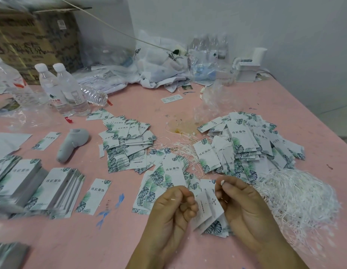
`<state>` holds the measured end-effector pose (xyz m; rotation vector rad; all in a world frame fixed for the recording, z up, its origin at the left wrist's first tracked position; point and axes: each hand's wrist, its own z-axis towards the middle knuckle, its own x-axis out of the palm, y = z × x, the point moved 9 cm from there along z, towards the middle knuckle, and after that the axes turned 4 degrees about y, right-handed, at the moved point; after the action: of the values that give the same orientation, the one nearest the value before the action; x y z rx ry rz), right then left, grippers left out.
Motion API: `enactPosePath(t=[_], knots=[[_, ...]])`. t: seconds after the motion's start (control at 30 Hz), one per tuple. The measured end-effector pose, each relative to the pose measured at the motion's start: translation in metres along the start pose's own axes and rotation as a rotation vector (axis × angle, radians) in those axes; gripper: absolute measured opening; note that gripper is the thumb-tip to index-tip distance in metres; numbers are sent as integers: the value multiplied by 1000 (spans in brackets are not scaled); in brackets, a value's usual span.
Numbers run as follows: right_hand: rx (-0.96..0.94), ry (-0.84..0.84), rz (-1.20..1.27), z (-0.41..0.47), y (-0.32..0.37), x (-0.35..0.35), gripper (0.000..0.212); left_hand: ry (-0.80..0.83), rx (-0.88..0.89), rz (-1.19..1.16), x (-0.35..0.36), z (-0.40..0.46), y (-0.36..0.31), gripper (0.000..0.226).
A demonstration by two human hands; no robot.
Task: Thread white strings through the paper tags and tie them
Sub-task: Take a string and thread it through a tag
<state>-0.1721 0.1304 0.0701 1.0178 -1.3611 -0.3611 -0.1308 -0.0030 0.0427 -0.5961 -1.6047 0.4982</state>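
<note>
White paper tags (206,207) with green leaf print hang between my two hands near the table's front edge. My left hand (173,208) has its fingers curled against the tags' left side, a small white string end showing by its thumb. My right hand (239,202) pinches a white string end (222,182) at the tags' upper right. A heap of loose white strings (296,199) lies just right of my right hand. A pile of tags with strings (252,142) lies behind, and another loose tag pile (128,144) sits left of centre.
Neat stacks of tags (33,187) lie at the left on the pink table (130,245). A grey handheld device (72,144) rests beside them. Water bottles (62,90), a cardboard box (33,35) and plastic bags (159,63) crowd the far side.
</note>
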Motion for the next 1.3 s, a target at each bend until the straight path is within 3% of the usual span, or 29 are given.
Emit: enactPosePath(t=[0.1,0.2,0.37,0.5,0.6,0.7,0.87,1.07,1.23,1.3], knots=[[-56,-51,-40,0,5,-5,15,40,-14,-16,2,0,0,15],[-59,-84,-14,2,6,-10,13,57,-19,-8,-4,1,2,39],[-18,-125,57,4,3,-16,14,59,23,23,4,0,0,32],[-23,-124,40,3,2,-16,14,26,65,75,1,-1,-1,52],[-30,-114,30,2,3,-14,13,0,87,134,-5,0,2,42],[-32,-108,24,2,3,-14,12,-10,100,178,-8,1,6,15],[-53,-89,6,2,2,-11,15,2,122,246,-9,3,7,34],[-71,-41,-45,2,3,-8,18,9,135,298,-9,3,7,15],[-60,-5,-190,-1,1,-7,38,-24,141,367,-10,0,5,19],[-90,-11,-285,-3,3,-5,34,-38,148,386,-10,0,4,20]])
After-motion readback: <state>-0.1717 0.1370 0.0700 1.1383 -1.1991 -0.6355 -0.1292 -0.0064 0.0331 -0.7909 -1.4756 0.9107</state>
